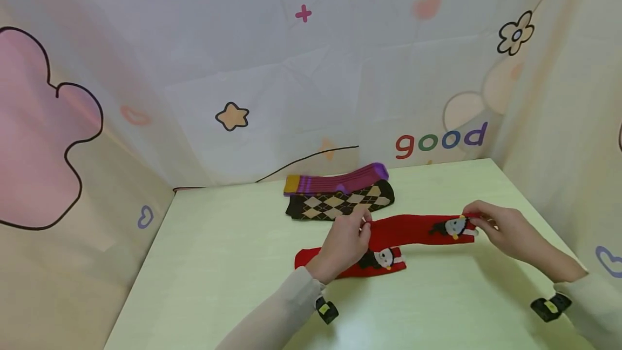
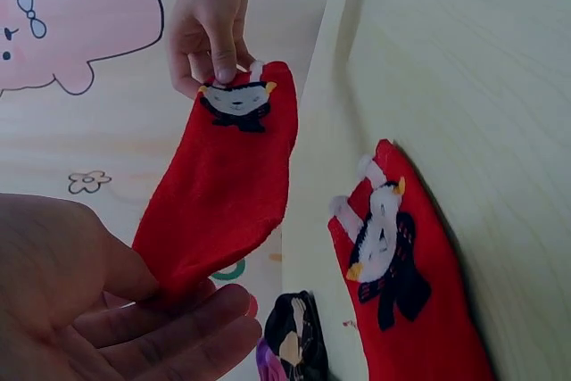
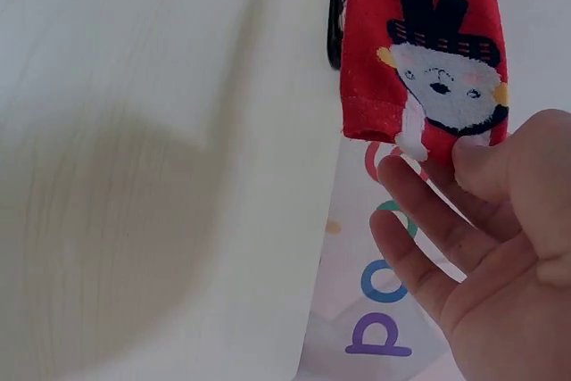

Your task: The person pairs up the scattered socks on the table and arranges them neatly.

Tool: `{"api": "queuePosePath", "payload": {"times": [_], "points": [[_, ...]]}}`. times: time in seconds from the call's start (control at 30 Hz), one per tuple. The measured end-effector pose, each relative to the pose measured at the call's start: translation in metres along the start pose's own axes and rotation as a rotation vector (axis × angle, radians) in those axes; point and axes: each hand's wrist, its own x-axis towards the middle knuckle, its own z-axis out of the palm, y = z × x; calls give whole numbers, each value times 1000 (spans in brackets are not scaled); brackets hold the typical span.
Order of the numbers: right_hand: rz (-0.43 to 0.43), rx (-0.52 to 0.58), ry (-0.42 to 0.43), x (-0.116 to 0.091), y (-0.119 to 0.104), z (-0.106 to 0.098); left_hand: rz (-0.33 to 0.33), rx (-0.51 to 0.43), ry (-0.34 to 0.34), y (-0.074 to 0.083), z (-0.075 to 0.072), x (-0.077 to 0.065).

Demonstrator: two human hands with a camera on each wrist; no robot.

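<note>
Between my two hands a red sock [image 1: 413, 230] with a white animal face near one end is stretched out above the table. My left hand [image 1: 346, 239] pinches its plain end between thumb and fingers. At the end with the face, my right hand [image 1: 505, 229] pinches the edge, thumb on top in the right wrist view. A matching red sock [image 2: 393, 265] lies flat on the table, partly hidden behind my left hand and wrist in the head view. The held sock's raised state shows in the left wrist view, with the second sock below it.
Farther back on the pale table [image 1: 209, 263] lie a black argyle sock [image 1: 335, 207] and a purple striped sock [image 1: 335, 180] with a mustard end, side by side. A printed curtain [image 1: 272, 85] hangs behind the table and along both sides.
</note>
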Motion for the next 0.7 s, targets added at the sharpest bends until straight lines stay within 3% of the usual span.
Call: {"api": "queuePosePath", "payload": {"times": [0.6, 0.7], "points": [[-13, 129, 40, 20, -29, 18, -75, 37, 59, -25, -19, -13], [-36, 103, 61, 23, -30, 21, -93, 32, 51, -28, -21, -15]]}}
